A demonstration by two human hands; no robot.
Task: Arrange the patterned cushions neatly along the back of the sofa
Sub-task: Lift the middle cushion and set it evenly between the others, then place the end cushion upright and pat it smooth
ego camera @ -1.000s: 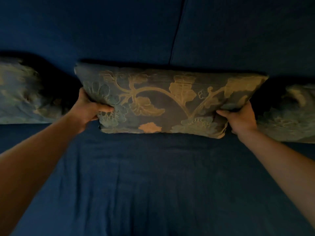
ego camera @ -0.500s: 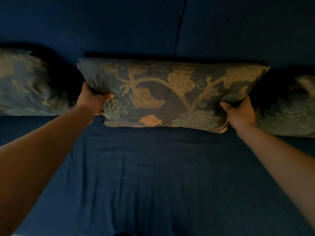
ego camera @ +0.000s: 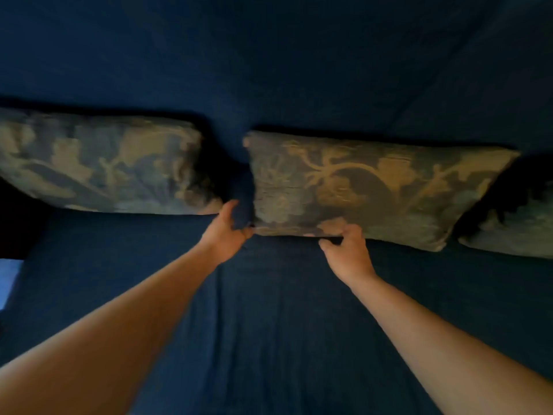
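Dark blue sofa (ego camera: 275,339), dimly lit; three patterned cushions leaning against the backrest (ego camera: 269,70), lower edges on the seat.

Position of parts:
- Middle cushion (ego camera: 374,190): propped against the backrest, right of the seat's centre, slightly tilted, its right end lower toward the front edge of the seat.
- Left cushion (ego camera: 98,163): against the backrest toward the left end of the seat, separated from the middle cushion by a bare gap.
- Right cushion (ego camera: 514,226): only a corner visible at the right end of the seat, close beside the middle cushion; contact between the two lost in shadow.

State of hands:
- Left hand (ego camera: 226,235): open, fingers spread, in the gap at the lower left corner of the middle cushion; fingertips appear to touch that corner. No grasp visible.
- Right hand (ego camera: 347,250): fingers curled at the lower edge of the middle cushion, apparently pinching the edge; firmness of grip impossible to confirm owing to blur.

Step in hand, as judged: final seating of the middle cushion, with attention turning toward the left cushion.

Next move, as judged: release the lower edge, then level the middle cushion or draw the left cushion rightward to even the gaps. Requires a two-handed hold at opposite ends and a light press against the backrest.
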